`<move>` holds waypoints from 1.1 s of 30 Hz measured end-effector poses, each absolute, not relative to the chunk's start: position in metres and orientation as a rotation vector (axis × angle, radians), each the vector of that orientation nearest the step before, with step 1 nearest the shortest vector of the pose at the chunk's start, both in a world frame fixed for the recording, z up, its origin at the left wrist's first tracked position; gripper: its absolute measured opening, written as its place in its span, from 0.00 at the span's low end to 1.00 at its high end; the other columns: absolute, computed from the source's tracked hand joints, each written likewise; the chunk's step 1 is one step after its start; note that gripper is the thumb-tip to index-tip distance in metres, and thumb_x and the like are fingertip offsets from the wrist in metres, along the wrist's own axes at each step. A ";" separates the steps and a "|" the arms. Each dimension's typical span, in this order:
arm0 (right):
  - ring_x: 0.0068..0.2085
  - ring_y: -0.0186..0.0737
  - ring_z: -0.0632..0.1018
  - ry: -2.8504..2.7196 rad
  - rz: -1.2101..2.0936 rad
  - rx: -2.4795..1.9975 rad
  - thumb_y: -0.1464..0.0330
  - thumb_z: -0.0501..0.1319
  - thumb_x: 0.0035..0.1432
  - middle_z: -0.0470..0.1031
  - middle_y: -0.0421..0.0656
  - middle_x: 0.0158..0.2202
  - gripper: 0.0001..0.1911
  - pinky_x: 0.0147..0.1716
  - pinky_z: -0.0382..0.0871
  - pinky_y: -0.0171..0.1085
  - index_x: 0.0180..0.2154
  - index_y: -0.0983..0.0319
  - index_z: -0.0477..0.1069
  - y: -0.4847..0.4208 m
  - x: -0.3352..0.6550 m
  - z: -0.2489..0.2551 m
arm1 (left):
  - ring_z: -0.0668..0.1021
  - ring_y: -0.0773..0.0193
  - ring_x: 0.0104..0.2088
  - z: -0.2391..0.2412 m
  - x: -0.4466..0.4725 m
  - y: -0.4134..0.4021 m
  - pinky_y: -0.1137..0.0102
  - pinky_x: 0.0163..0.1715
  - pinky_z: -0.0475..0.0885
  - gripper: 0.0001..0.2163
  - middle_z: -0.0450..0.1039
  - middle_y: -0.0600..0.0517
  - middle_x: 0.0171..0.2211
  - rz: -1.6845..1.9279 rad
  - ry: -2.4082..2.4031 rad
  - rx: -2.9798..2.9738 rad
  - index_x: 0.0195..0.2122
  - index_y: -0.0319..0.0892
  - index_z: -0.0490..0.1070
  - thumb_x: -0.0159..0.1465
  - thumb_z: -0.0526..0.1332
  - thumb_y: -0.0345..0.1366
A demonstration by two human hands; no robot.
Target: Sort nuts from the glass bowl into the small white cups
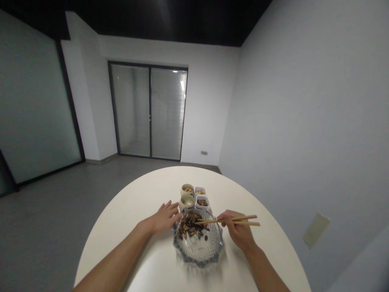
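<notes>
A clear glass bowl with a scalloped rim stands on the table before me. Dark and light nuts or seeds lie mixed in it, mostly toward its far left side. My right hand grips a pair of wooden chopsticks, whose tips reach into the pile. At the bowl's left rim rests my left hand, fingers stretched out and holding nothing. Just beyond the bowl, a cream cup looks bare inside. Whether the chopstick tips pinch a piece is too small to tell.
Behind that cup sits another cream cup with pale pieces. Two white square dishes stand to the right: a near dish with brown pieces and a far dish with pale ones. All are on a round white table, near a wall on the right.
</notes>
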State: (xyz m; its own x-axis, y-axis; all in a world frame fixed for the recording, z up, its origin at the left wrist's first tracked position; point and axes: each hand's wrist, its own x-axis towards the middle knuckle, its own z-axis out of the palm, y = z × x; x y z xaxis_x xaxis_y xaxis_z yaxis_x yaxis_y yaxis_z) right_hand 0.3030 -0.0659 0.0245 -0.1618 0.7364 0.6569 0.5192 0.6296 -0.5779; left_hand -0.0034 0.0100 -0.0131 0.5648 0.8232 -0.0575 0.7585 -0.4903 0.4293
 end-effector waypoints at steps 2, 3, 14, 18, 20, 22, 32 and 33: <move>0.23 0.38 0.76 -1.833 0.290 -1.019 0.56 0.52 0.69 0.75 0.42 0.20 0.26 0.23 0.69 0.34 0.27 0.61 0.80 -0.065 0.303 0.024 | 0.44 0.42 0.69 -0.013 -0.003 0.010 0.45 0.64 0.40 0.28 0.46 0.49 0.70 0.222 1.281 2.387 0.62 0.50 0.66 0.73 0.39 0.57; 0.23 0.38 0.76 -1.839 0.294 -1.023 0.56 0.51 0.69 0.75 0.42 0.20 0.26 0.23 0.69 0.34 0.28 0.61 0.80 -0.065 0.303 0.024 | 0.45 0.42 0.69 -0.013 -0.003 0.010 0.45 0.64 0.40 0.28 0.46 0.48 0.70 0.222 1.284 2.388 0.62 0.49 0.66 0.73 0.39 0.57; 0.21 0.38 0.74 -1.715 0.240 -0.937 0.53 0.47 0.70 0.73 0.43 0.18 0.31 0.21 0.68 0.34 0.27 0.60 0.79 -0.069 0.304 0.026 | 0.45 0.44 0.69 -0.014 -0.004 0.011 0.45 0.64 0.40 0.27 0.47 0.50 0.70 0.201 1.292 2.400 0.61 0.50 0.66 0.73 0.40 0.56; 0.19 0.37 0.72 -1.694 0.274 -0.899 0.50 0.44 0.70 0.71 0.43 0.17 0.35 0.19 0.65 0.34 0.23 0.61 0.78 -0.068 0.305 0.022 | 0.45 0.43 0.69 -0.016 -0.004 0.011 0.45 0.64 0.41 0.26 0.46 0.50 0.70 0.204 1.293 2.401 0.61 0.49 0.66 0.74 0.40 0.56; 0.19 0.37 0.71 -1.708 0.287 -0.923 0.50 0.45 0.69 0.70 0.42 0.16 0.35 0.18 0.64 0.33 0.22 0.61 0.77 -0.067 0.305 0.022 | 0.45 0.43 0.69 -0.017 -0.004 0.012 0.45 0.64 0.41 0.27 0.46 0.50 0.70 0.211 1.292 2.402 0.62 0.50 0.65 0.73 0.40 0.56; 0.18 0.36 0.70 -1.735 0.300 -0.968 0.51 0.46 0.69 0.69 0.41 0.15 0.35 0.17 0.64 0.33 0.22 0.62 0.77 -0.067 0.305 0.022 | 0.45 0.44 0.69 -0.017 -0.004 0.013 0.45 0.64 0.41 0.27 0.46 0.51 0.70 0.209 1.290 2.404 0.62 0.51 0.65 0.73 0.39 0.57; 0.24 0.40 0.79 -1.719 0.340 -1.004 0.53 0.50 0.68 0.78 0.44 0.22 0.28 0.24 0.73 0.35 0.29 0.61 0.80 -0.069 0.303 0.022 | 0.45 0.43 0.69 -0.014 -0.003 0.010 0.45 0.64 0.40 0.28 0.46 0.48 0.70 0.224 1.281 2.390 0.62 0.49 0.65 0.73 0.39 0.58; 0.24 0.40 0.79 -1.709 0.341 -0.995 0.53 0.51 0.68 0.78 0.44 0.22 0.28 0.24 0.73 0.35 0.29 0.61 0.80 -0.069 0.303 0.022 | 0.45 0.43 0.69 -0.014 -0.003 0.010 0.45 0.64 0.40 0.29 0.47 0.48 0.70 0.219 1.280 2.396 0.62 0.49 0.66 0.73 0.38 0.58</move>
